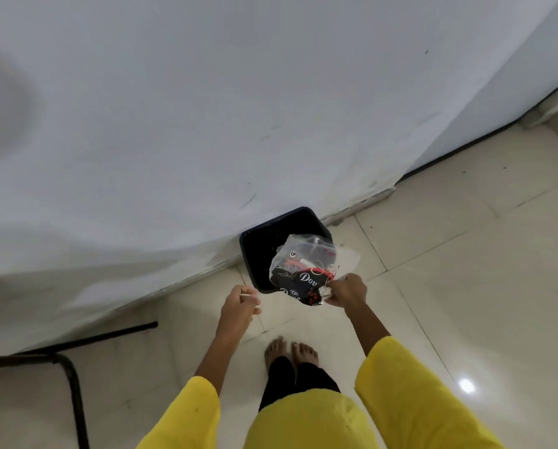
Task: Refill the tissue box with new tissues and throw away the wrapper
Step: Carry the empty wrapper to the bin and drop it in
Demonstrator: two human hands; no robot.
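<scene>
A crumpled plastic wrapper [303,270], clear with black and red print, hangs over the open top of a dark square bin [261,244] standing on the floor against the white wall. My right hand [347,291] pinches the wrapper's lower right edge. My left hand [240,304] hovers just left of the bin's near corner, fingers curled loosely, with a small pale sliver at the fingertips that I cannot identify. No tissue box is in view.
Glossy cream floor tiles [449,286] spread to the right. A black metal furniture leg [70,377] stands at the lower left. My bare feet [290,351] are just behind the bin. The white wall [206,108] fills the upper view.
</scene>
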